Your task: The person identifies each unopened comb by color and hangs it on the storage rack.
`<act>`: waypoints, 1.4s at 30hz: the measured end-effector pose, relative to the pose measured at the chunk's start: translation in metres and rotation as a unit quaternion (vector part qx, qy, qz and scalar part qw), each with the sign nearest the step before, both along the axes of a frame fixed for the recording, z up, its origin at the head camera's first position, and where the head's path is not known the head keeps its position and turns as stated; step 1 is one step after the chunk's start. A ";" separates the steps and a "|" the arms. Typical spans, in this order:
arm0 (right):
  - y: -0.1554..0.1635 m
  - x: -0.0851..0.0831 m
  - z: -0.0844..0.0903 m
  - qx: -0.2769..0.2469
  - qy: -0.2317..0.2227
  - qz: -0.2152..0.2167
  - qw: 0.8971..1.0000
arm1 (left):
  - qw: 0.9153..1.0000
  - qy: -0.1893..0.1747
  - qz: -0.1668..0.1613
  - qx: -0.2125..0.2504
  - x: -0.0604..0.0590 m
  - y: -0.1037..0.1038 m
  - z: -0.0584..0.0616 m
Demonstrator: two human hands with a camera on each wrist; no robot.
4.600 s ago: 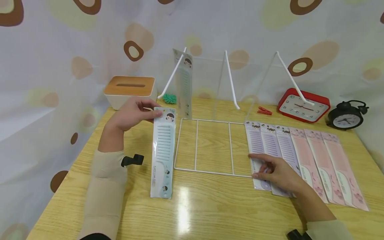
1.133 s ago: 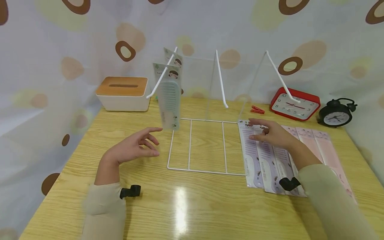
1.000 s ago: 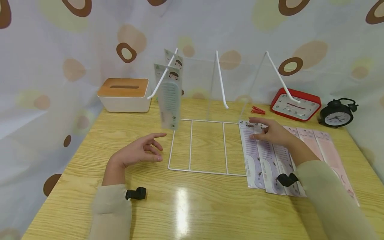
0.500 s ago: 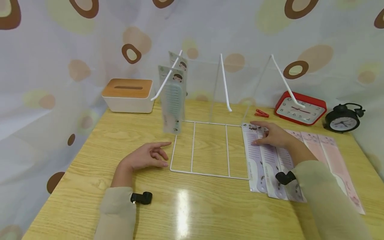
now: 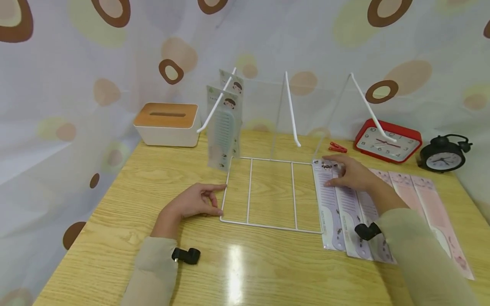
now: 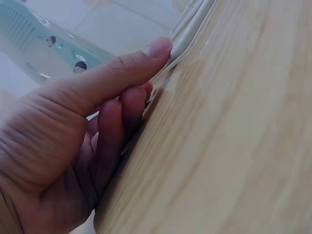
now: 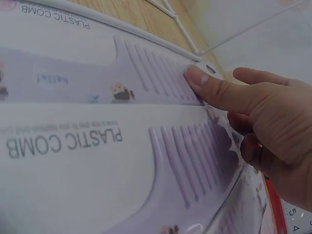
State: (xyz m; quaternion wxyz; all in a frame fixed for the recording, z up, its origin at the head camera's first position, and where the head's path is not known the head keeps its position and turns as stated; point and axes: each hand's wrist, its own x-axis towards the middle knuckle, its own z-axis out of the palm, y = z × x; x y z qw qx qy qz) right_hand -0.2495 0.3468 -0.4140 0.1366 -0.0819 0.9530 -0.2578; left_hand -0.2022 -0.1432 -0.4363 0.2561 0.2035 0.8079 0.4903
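My left hand (image 5: 193, 199) rests by the front left corner of a white wire rack (image 5: 268, 226). Its index finger and thumb touch the left rail, and in the left wrist view the thumb (image 6: 141, 61) lies against the white wire. From the rack's left hook hang two packaged light-blue combs (image 5: 223, 131), one behind the other. On the right, my right hand (image 5: 350, 172) is over the upper end of packaged purple combs (image 5: 330, 212) laid side by side. In the right wrist view its thumb (image 7: 214, 90) touches the nearest pack; the index finger extends past the pack's top.
Packaged pink combs (image 5: 425, 204) lie beyond the purple ones. A tissue box (image 5: 166, 123) stands back left. A red clothespin (image 5: 337, 147), a red clock (image 5: 388, 142) and a black alarm clock (image 5: 444, 155) are back right. The middle hook (image 5: 292, 108) and right hook (image 5: 371, 108) jut forward.
The blue comb that was in my left hand now hangs on the left hook. My left hand has moved right to the rack; my right hand has shifted up along the purple packs.
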 end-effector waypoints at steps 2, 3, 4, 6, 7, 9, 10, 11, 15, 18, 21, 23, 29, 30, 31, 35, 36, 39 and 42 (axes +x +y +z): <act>-0.001 0.000 -0.002 -0.014 0.009 -0.020 1.000 | 1.000 0.001 -0.003 -0.004 -0.001 0.000 -0.001; -0.002 0.000 -0.003 -0.025 0.016 -0.030 0.999 | 1.000 0.002 -0.005 -0.007 -0.001 0.000 -0.001; -0.004 0.000 -0.005 -0.034 0.023 -0.043 0.998 | 1.000 0.004 -0.007 -0.010 -0.002 0.000 -0.001; -0.008 -0.001 -0.008 -0.055 0.037 -0.075 0.995 | 1.000 0.009 -0.012 -0.016 -0.003 0.000 0.000; -0.009 -0.002 -0.009 -0.066 0.044 -0.093 0.993 | 1.000 0.012 -0.014 -0.020 -0.003 0.000 0.000; -0.013 -0.004 -0.011 -0.086 0.052 -0.133 0.986 | 0.999 0.014 -0.015 -0.024 -0.003 0.000 0.000; -0.014 -0.005 -0.012 -0.098 0.052 -0.158 0.981 | 0.999 0.014 -0.015 -0.027 -0.003 0.000 0.000; -0.014 -0.006 -0.012 -0.110 0.049 -0.183 0.976 | 0.999 0.014 -0.014 -0.028 -0.003 0.001 0.001; -0.011 -0.008 -0.011 -0.184 0.019 -0.262 0.947 | 0.999 0.014 -0.009 -0.039 -0.003 0.003 0.002; -0.008 -0.008 -0.007 -0.258 -0.001 -0.279 0.925 | 0.999 0.011 -0.002 -0.046 -0.002 0.004 0.005; -0.006 -0.007 -0.001 -0.323 -0.006 -0.279 0.904 | 0.999 0.009 0.002 -0.048 -0.001 0.004 0.006; -0.005 -0.006 0.003 -0.351 -0.009 -0.277 0.894 | 0.999 0.007 0.002 -0.045 -0.001 0.004 0.005; -0.003 0.007 0.029 -0.454 -0.035 -0.286 0.843 | 0.999 0.008 0.001 -0.041 -0.002 0.004 0.003; -0.003 0.012 0.035 -0.481 -0.038 -0.286 0.828 | 0.999 0.007 0.001 -0.041 -0.002 0.005 0.003; -0.004 0.018 0.041 -0.510 -0.039 -0.284 0.811 | 0.999 0.007 0.002 -0.039 -0.002 0.005 0.002; -0.007 0.046 0.064 -0.602 -0.012 -0.262 0.754 | 0.999 0.008 -0.004 -0.031 -0.002 0.006 0.002; -0.009 0.054 0.069 -0.626 -0.004 -0.250 0.739 | 1.000 0.009 -0.003 -0.029 -0.002 0.006 0.001; -0.019 0.076 0.081 -0.668 0.023 -0.191 0.719 | 1.000 0.008 0.000 -0.028 -0.002 0.005 0.001; -0.035 0.097 0.090 -0.694 0.045 -0.105 0.711 | 1.000 0.007 0.002 -0.023 -0.002 0.003 0.000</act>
